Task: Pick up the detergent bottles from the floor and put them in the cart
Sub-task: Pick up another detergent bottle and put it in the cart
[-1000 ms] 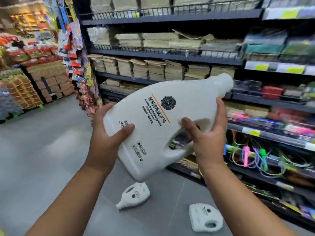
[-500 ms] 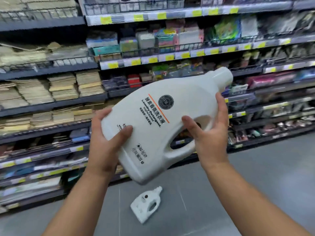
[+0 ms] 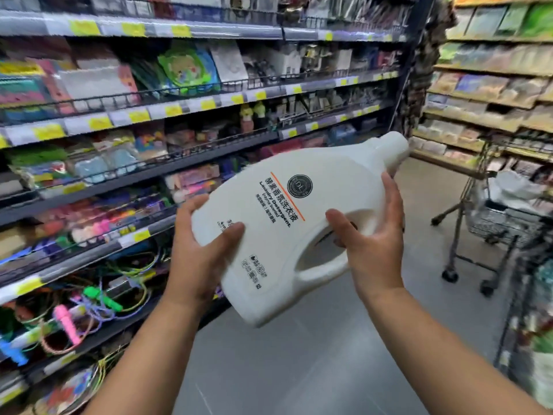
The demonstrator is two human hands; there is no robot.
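Note:
A large white detergent bottle (image 3: 302,223) with black print and an orange line is held in front of me, tilted, its cap pointing up and to the right. My left hand (image 3: 200,253) grips its base end, thumb on the front. My right hand (image 3: 374,244) holds the handle side, fingers through the handle hole. A metal shopping cart (image 3: 496,223) stands on the right, beyond the bottle, with white bags in its basket. No bottles on the floor are in view.
Long shelves (image 3: 149,115) of stationery and toys run along the left, close to my left arm. More shelves (image 3: 490,94) stand at the far right behind the cart. Grey floor (image 3: 314,354) stretches ahead between them. A dark rack edge (image 3: 520,310) is at the near right.
My view has swung right along the aisle with the bottle held the same way in both hands. The bottles on the floor have left the view and the cart has come in.

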